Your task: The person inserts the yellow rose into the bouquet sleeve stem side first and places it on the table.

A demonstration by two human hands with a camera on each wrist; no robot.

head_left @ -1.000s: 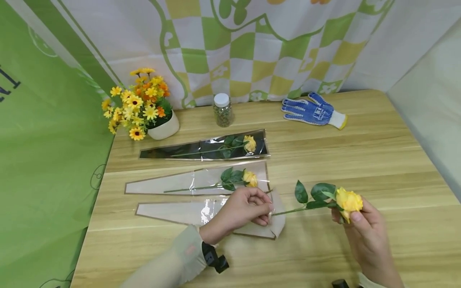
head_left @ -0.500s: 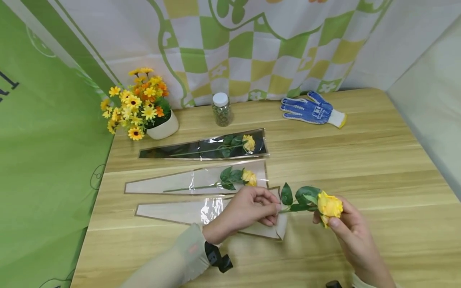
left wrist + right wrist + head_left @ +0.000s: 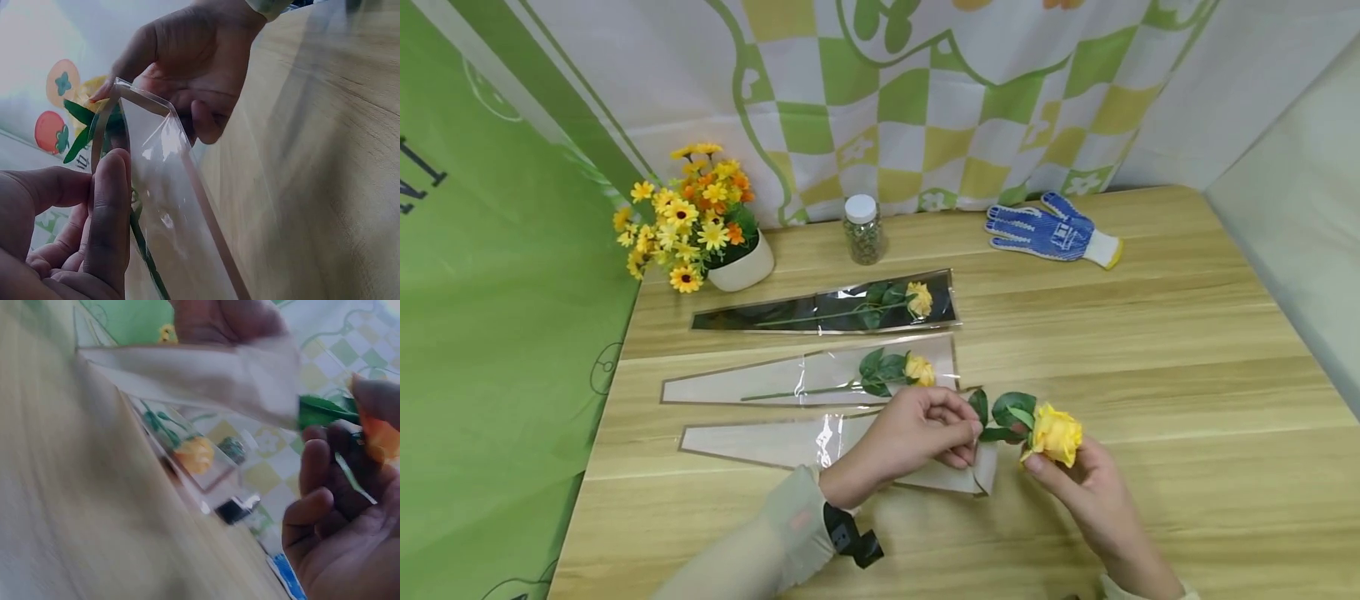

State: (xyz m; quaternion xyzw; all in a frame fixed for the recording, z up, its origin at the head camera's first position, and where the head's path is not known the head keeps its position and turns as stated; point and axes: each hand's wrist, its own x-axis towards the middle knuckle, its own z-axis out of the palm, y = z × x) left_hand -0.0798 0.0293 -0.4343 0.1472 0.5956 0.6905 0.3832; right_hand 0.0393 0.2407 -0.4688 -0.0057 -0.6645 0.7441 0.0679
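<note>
My right hand (image 3: 1093,492) holds a yellow artificial rose (image 3: 1057,434) just under its bloom, the thumb against the petals. The rose's green leaves (image 3: 1013,410) lie right at the mouth of a pale, brown-edged flower sleeve (image 3: 752,439). My left hand (image 3: 921,429) pinches the rim of that sleeve between thumb and fingers. In the left wrist view the mouth stands open, and the green stem (image 3: 149,256) runs down inside the clear film. From the right wrist view, the sleeve (image 3: 187,372) tapers away from the rose (image 3: 380,437).
Beyond the hands lie a pale sleeve (image 3: 700,390) and a black sleeve (image 3: 730,318), each with a yellow rose inside. Along the back stand a potted yellow-orange flower arrangement (image 3: 741,265) and a white-lidded jar (image 3: 865,237). A blue work glove (image 3: 1045,232) lies at the back right.
My right hand has moved left with the rose, sliding its stem into the sleeve until the leaves reach the mouth. My left hand keeps its pinch on the rim, shifted slightly right.
</note>
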